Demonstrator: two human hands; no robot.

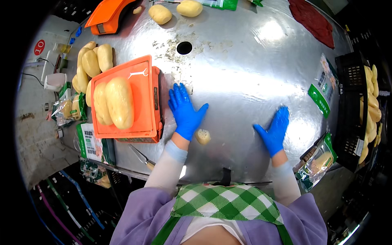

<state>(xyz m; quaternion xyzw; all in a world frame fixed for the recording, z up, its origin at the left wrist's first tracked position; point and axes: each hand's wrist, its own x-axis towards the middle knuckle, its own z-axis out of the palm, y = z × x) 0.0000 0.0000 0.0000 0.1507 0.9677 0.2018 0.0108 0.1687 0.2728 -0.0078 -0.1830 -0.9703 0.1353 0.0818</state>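
My left hand (pixel 184 113), in a blue glove, lies flat on the metal table (pixel 228 81) with its fingers stretched out and thumb spread. It holds nothing. Just beside its wrist sits a small pale cut end (pixel 203 136), with little holes in its face, seemingly lotus root. To the left stands an orange weighing scale (pixel 141 85) bearing two pale, peeled lotus root sections (pixel 119 103). My right hand (pixel 274 131), gloved in blue too, rests flat and open on the bare metal, holding nothing. A knife (pixel 140 154) lies left of my left forearm.
More lotus root sections (pixel 90 63) are piled behind the scale, others (pixel 160 14) at the far edge. A second orange device (pixel 107 16) stands far left. Green-and-white bags (pixel 322 87) flank the table. A black crate (pixel 350 106) stands right; a round hole (pixel 184 47) pierces the tabletop.
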